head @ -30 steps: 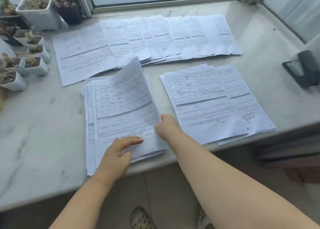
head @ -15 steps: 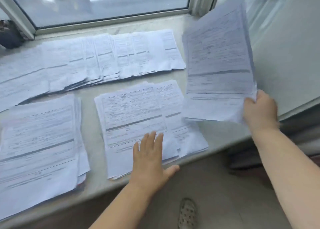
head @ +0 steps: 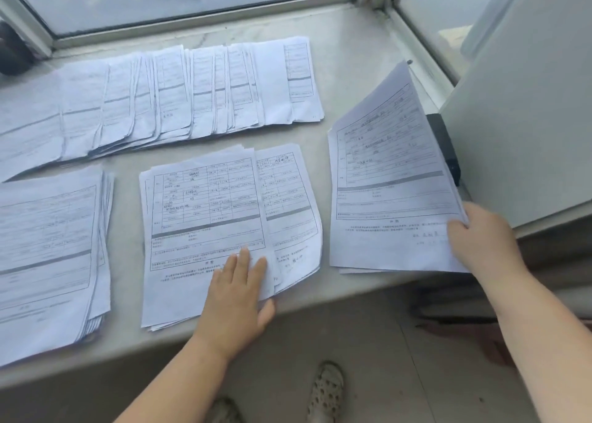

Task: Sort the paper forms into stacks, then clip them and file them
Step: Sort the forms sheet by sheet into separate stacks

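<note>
Right hand (head: 480, 240) pinching a sheaf of forms (head: 390, 192); left hand (head: 238, 291) flat on middle stack (head: 205, 230).

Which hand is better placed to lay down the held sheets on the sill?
Right. The right hand already grips the lifted sheets; the left hand lies flat on the middle stack.

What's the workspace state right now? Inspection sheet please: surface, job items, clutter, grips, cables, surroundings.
Surface: pale stone sill under a window.
Job's things: fanned row of forms at the back; left stack, middle stack, held sheaf at the right.
Clutter: black object partly hidden behind the sheaf, kind unclear.
Grips: left hand flat on the middle stack; right hand pinches the sheaf's lower corner.
Cables: nothing seen.
Surroundings: window frame, floor and shoes below.
</note>
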### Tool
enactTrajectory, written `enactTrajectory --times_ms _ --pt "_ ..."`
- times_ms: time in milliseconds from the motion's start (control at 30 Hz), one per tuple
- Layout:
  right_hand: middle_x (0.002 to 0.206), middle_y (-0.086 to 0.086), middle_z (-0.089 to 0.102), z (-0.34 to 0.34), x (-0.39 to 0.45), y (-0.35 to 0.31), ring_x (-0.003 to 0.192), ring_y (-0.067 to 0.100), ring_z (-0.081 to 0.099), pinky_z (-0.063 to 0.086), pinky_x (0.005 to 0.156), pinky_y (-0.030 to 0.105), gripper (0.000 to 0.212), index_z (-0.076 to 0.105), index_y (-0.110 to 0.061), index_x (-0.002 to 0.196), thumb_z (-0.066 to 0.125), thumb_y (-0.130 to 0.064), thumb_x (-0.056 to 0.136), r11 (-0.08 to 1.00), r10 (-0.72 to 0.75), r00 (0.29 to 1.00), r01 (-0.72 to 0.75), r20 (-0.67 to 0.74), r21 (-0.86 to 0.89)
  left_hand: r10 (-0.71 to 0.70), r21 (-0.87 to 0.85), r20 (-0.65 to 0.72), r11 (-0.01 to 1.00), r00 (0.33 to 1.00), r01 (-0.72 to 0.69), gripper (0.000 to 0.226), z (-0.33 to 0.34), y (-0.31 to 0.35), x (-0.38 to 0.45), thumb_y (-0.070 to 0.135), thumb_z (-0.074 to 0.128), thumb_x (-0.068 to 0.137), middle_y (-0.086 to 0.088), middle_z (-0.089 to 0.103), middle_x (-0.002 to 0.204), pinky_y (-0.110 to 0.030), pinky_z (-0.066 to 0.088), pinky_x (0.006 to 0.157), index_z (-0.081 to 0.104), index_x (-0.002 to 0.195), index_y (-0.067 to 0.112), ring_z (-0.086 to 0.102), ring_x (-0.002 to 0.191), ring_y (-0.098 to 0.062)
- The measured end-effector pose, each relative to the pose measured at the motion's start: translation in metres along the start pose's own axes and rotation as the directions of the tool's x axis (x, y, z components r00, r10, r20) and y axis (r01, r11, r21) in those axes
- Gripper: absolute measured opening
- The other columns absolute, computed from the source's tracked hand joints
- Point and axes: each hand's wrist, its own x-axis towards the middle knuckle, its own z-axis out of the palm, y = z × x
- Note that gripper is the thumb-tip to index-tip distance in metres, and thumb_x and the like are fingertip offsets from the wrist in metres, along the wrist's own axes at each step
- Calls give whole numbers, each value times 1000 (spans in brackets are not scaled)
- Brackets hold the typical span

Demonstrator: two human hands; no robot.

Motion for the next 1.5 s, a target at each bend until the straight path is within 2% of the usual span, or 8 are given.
enactTrajectory --times_ms 200,333,433,533,733,900,1300,1500 --pt "115 10 66 28 -2 -7 97 30 57 50 82 38 35 64 -12 120 44 -6 92 990 52 988 -70 148 124 -22 -283 -129 959 991 -16 53 18 -7 -12 28 32 88 -8 50 141 -58 33 107 49 135 11 45 132 -29" --pt "102 3 66 57 -11 -23 96 27 61 53 88 40 32 67 -17 110 46 -1 90 960 74 951 -150 301 237 -499 -864 -163 489 851 121 33 -2 7 -17 31 35 95 26 65 107 -27 37 99 63 111 25 53 103 11" --pt "105 4 70 84 -16 -41 97 27 65 54 90 43 36 69 -20 105 47 1 86 949 42 915 -162 401 271 -756 -971 -86 209 649 115 23 -13 16 -16 18 40 100 17 66 83 -24 46 87 63 95 21 55 83 6" --pt "107 3 71 107 -17 -60 98 27 67 55 90 42 40 70 -21 108 46 1 85 936 -1 884 -164 468 311 -793 -997 -33 69 608 36 30 -16 20 -16 11 36 103 29 68 91 -4 41 81 61 102 28 58 92 10" --pt "104 8 69 124 -10 -90 96 28 66 54 86 38 28 65 -18 100 47 -1 88 948 -79 862 -90 501 306 -464 -934 -166 357 870 12 34 0 13 -23 22 43 96 -3 59 130 -17 35 105 57 127 21 49 121 4" --pt "105 7 72 125 3 -88 97 26 68 55 90 44 21 70 -13 106 57 -10 90 927 -121 806 -117 580 356 -63 -445 -171 895 983 -20 50 26 -7 -22 33 36 90 4 32 153 -35 5 117 37 137 48 21 143 -15" --pt "109 1 73 120 4 -78 102 20 69 52 95 40 34 67 -13 114 55 -40 96 704 -20 684 -508 729 496 -31 -206 -96 978 995 11 46 18 1 -10 53 44 84 -8 47 144 -44 17 110 50 128 39 32 133 -26" --pt "109 -2 56 113 -15 -83 91 20 57 42 74 30 51 45 -20 130 68 -23 85 921 -364 914 382 181 -78 -186 -350 -160 929 969 121 70 -2 -19 -5 54 52 76 -7 42 146 -48 29 112 47 136 18 34 135 -22"
